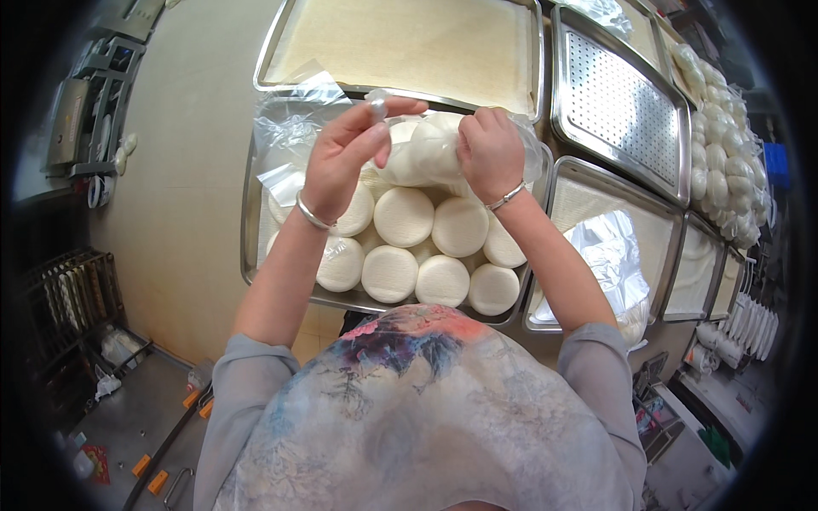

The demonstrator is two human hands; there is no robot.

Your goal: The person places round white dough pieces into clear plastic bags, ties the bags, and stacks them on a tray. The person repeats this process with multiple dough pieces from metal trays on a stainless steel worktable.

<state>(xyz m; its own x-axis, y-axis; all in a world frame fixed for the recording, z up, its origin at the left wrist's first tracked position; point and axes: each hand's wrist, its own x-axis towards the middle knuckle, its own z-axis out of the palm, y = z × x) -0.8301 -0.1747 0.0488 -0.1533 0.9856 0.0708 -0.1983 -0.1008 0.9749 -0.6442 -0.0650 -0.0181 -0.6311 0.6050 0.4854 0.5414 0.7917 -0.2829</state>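
A clear plastic bag [418, 156] with several white, round buns inside lies over the back of a metal tray [246, 246]. My right hand [491, 150] is closed in a fist on the bag's plastic at its right end. At the bag's left end is my left hand [348, 150], its thumb and fingers apart and slightly blurred. A small bit of clear plastic [378, 105] shows at its knuckles. In front of the bag, flat round white buns [403, 217] sit in rows on the tray's cloth-like liner. Crumpled clear plastic [291, 124] lies left of my left hand.
A lined metal tray [402, 45] stands behind. To the right are a perforated metal tray [620, 102] and another lined tray [565, 185] with a stack of plastic bags [607, 255]. Bagged buns [725, 147] are piled farther right. A machine [67, 121] stands at far left.
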